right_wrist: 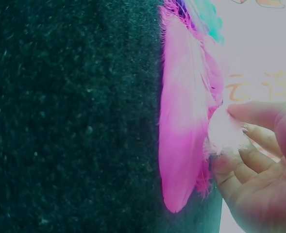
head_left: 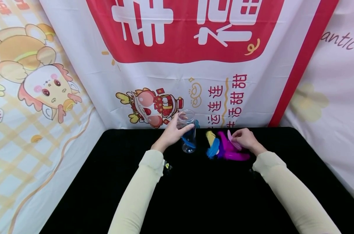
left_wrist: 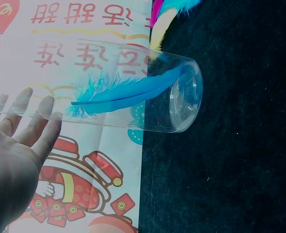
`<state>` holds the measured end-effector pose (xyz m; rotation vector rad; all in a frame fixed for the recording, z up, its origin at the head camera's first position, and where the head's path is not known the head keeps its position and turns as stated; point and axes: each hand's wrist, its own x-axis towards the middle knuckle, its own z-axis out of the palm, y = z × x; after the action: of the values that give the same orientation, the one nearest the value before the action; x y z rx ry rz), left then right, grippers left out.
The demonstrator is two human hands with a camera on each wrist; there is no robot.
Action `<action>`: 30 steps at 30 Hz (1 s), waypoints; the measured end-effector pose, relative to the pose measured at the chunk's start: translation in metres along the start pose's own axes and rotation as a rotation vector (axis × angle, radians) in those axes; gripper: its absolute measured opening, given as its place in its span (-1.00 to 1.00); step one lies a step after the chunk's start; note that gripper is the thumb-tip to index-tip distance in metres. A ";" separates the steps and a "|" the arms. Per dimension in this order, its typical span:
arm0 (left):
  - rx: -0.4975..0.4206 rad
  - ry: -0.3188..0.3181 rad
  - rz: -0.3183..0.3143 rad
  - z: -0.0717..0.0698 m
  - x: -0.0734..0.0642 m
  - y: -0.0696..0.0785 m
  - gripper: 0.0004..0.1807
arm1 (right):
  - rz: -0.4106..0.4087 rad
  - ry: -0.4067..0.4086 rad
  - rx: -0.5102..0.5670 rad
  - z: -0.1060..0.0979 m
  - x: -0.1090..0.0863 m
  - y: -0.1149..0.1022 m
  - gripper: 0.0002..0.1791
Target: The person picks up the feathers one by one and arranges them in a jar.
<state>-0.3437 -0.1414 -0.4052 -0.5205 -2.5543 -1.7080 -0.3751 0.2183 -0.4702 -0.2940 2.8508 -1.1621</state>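
Observation:
My left hand (head_left: 173,131) grips a clear jar (head_left: 189,143) near its open top, thumb across the front. Inside the jar leans a blue feather (left_wrist: 133,92), its tip at the base. To the right, my right hand (head_left: 244,139) pinches a pale pink feather (head_left: 230,136) between thumb and fingers, over a small pile of feathers. A magenta feather (right_wrist: 181,116) lies closest to that hand. At the pile's left side are a yellow feather (head_left: 210,137) and another blue feather (head_left: 213,149).
Everything rests on a black cloth-covered table (head_left: 206,198). Right behind its far edge hangs a white and red printed banner (head_left: 177,70). A patterned curtain (head_left: 27,130) stands along the left, and a pale one (head_left: 326,107) along the right.

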 end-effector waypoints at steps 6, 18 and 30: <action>-0.005 -0.005 0.007 -0.001 0.000 0.001 -0.17 | 0.000 0.019 0.014 -0.004 -0.003 -0.003 -0.74; -0.007 -0.006 -0.013 -0.001 0.000 0.002 -0.18 | 0.031 0.025 0.078 -0.011 -0.006 -0.005 -0.78; -0.004 -0.011 -0.019 0.000 0.000 0.003 -0.11 | 0.035 -0.003 0.164 -0.017 -0.008 -0.013 -0.76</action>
<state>-0.3426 -0.1405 -0.4023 -0.5088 -2.5719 -1.7216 -0.3677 0.2227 -0.4493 -0.2373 2.7238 -1.3764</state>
